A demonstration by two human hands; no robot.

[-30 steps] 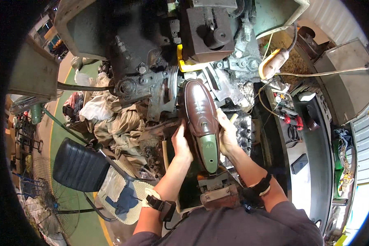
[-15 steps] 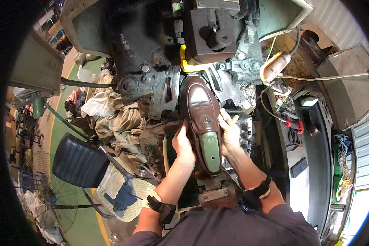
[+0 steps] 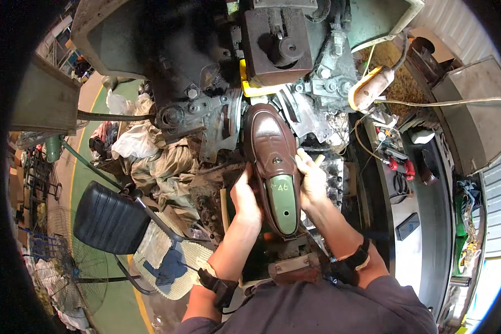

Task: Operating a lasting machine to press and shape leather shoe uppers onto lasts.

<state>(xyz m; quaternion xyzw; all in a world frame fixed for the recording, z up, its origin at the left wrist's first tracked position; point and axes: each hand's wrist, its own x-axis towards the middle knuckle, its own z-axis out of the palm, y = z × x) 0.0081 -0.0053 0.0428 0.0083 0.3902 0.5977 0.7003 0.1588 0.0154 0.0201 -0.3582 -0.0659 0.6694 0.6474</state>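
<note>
A brown leather shoe upper point(image 3: 266, 133) stretches over a green shoe last point(image 3: 282, 207), its toe pointing away from me into the machine. My left hand point(image 3: 246, 197) grips its left side, the fingers going underneath. On the opposite side my right hand point(image 3: 312, 181) holds it, thumb and fingers against the edge. A small pale stick-like piece point(image 3: 319, 160) shows by the right fingers; whether they hold it I cannot tell. The toe lies between the machine's metal jaws point(image 3: 290, 108), under a dark block point(image 3: 277, 47) with a yellow bracket point(image 3: 256, 88). The shoe's underside is hidden.
To the left stands a chair with a black back point(image 3: 112, 217), near cloth sacks point(image 3: 167, 167) and a wire fan point(image 3: 67, 261). A lamp point(image 3: 371, 89) hangs right of the machine. Further right, a bench point(image 3: 412, 261) carries a dark phone-like slab point(image 3: 407, 226) and a red tool point(image 3: 401, 166).
The view has shifted slightly. Both hands keep their hold on the shoe, which stays at the jaws with hardly any visible movement.
</note>
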